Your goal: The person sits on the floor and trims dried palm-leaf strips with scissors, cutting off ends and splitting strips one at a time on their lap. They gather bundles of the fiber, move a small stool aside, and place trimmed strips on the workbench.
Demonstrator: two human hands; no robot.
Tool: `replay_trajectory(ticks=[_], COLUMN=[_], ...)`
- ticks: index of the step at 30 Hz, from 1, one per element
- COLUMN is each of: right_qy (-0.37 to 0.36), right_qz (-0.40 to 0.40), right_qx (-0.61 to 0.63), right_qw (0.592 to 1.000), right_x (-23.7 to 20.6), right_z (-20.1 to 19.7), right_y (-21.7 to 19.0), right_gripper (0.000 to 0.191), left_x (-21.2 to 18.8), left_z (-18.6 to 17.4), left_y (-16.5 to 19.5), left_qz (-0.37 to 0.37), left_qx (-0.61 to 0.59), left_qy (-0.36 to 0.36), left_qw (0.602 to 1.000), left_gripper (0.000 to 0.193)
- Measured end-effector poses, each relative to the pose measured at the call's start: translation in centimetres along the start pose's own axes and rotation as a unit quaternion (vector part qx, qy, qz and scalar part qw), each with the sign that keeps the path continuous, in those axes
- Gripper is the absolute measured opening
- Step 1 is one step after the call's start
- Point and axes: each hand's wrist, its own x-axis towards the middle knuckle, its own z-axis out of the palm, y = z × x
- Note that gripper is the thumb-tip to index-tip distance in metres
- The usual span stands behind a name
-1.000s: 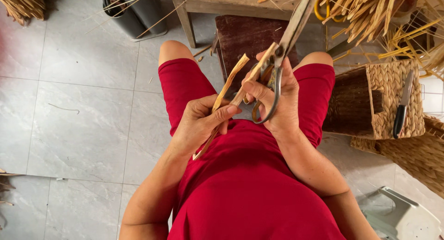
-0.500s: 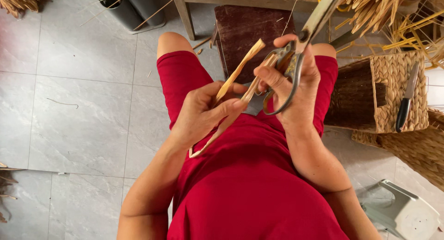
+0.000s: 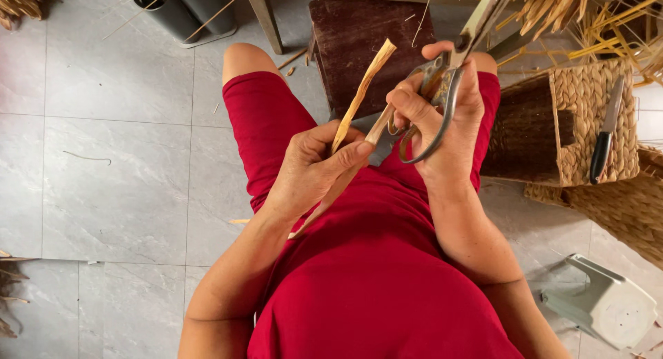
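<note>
Both hands work a pale fibre strip above a lap in red.

The left hand (image 3: pixel 314 169) has its fingers clamped on the tan strip (image 3: pixel 361 93), thumb pressed along it; the strip rises tilted to its upper end in front of a dark brown stool (image 3: pixel 359 34), and its lower end trails down across the red dress (image 3: pixel 373 262). The right hand (image 3: pixel 442 120) has its fingers closed through the loops of big metal scissors (image 3: pixel 449 72), blades pointing up and away. To the right a woven basket (image 3: pixel 594 117) carries a black-handled knife (image 3: pixel 606 134); a pale plastic stool (image 3: pixel 601 300) lies on the grey tiled floor (image 3: pixel 117 165).
</note>
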Motion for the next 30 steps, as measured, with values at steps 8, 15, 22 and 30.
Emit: replay_trajectory(ticks=[8,15,22,30], right_qy=[-0.032,-0.065,-0.069,-0.068], right_qz=[0.004,-0.001,0.070,0.007], right_qx=[-0.069,-0.186,-0.325,-0.460], right_qw=[0.997,0.980,0.941,0.886], right_x=[-0.5,-2.2,-5.9,-5.8], right_z=[-0.8,-1.9,-2.1,-1.2], right_y=[-0.3,-0.1,0.3,-0.5], right_gripper=[0.038,0.068,0.090,0.086], left_x=[1.0,2.3,2.8,3.2], left_z=[0.9,1.1,2.0,2.4], left_y=[-1.2,-1.5,-1.6,-2.2], left_qz=[0.032,0.053,0.032,0.016], left_qx=[-0.032,-0.164,-0.175,-0.183], left_qy=[-0.002,0.063,0.068,0.054], left_qw=[0.999,0.983,0.982,0.982], left_gripper=[0.019,0.015,0.016,0.013])
